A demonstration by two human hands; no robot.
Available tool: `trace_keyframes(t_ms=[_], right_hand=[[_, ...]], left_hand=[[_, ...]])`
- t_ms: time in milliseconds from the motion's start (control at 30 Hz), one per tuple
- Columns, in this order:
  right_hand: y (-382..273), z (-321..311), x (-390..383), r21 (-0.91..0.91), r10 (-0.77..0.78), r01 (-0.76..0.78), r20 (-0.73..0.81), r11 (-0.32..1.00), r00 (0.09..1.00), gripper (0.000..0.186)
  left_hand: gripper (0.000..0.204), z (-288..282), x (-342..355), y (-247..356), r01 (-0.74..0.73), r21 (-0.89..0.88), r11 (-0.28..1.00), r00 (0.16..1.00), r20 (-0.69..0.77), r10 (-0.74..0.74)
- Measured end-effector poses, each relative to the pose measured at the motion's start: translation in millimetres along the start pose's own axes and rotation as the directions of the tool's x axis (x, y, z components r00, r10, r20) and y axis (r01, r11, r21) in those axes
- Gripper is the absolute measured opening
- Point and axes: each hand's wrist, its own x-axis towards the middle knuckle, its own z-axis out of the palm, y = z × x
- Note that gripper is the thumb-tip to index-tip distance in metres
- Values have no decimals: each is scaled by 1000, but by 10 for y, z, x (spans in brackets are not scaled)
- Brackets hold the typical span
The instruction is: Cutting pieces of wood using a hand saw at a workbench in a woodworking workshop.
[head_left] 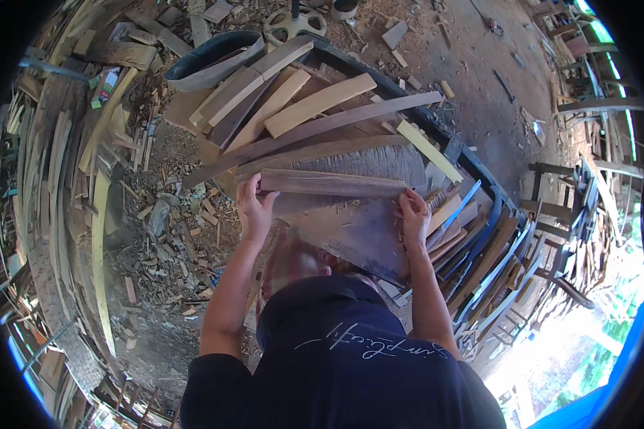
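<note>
A brown wooden board (333, 184) lies crosswise before me, and I grip it at both ends. My left hand (255, 207) is closed on its left end, the thumb and fingers at the corner. At the right end, my right hand (413, 213) pinches the board between thumb and fingers. Just beyond it is a wide, dark-grained wood piece (379, 163). The bare near part of the worktable (350, 229) shows below the board. Farther off, a long thin plank (329, 129) crosses the table at a slant.
Several pale boards (322, 104) lie on the table's far part. A yellowish strip (431, 151) sits near its right edge. Stacked strips (479, 250) stand to the right. Long planks (57, 207) line the left side, and wood scraps (172, 222) cover the floor.
</note>
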Motion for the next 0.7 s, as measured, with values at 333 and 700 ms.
trace_keyframes(t_ms=[333, 700], right_hand=[[35, -25, -18, 39, 70, -70, -13, 997, 997, 33], [42, 3, 0, 43, 38, -37, 0, 998, 999, 34]], left_hand=[[53, -18, 11, 74, 101, -41, 994, 994, 52, -99], [52, -33, 13, 10, 138, 15, 990, 986, 89, -139]])
